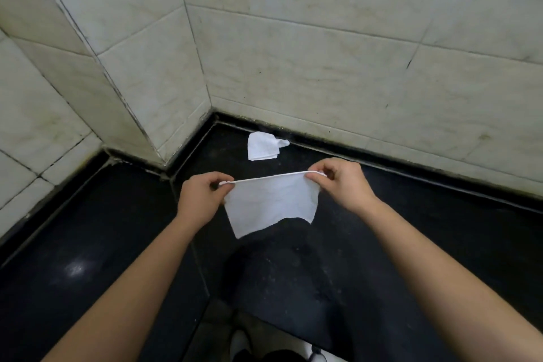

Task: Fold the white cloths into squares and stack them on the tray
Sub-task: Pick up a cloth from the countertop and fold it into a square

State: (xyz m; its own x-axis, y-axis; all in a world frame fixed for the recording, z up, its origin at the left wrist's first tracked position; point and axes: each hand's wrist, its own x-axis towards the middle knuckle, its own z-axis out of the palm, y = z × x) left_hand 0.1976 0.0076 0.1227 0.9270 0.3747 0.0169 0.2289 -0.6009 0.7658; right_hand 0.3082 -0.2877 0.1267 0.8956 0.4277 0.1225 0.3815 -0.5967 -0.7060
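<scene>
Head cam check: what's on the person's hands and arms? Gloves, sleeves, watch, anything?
Nothing worn that shows. The left hand and right hand are bare, with no gloves and no rings visible. The left forearm and right forearm are uncovered down to the frame edge: no sleeves, watch, bands or markings in view.

White cloth (271, 206), black counter (411, 244), veined cream tiles (323, 67).

A black stone counter (97, 244) bears a folded white cloth (262, 147) at its back
</scene>
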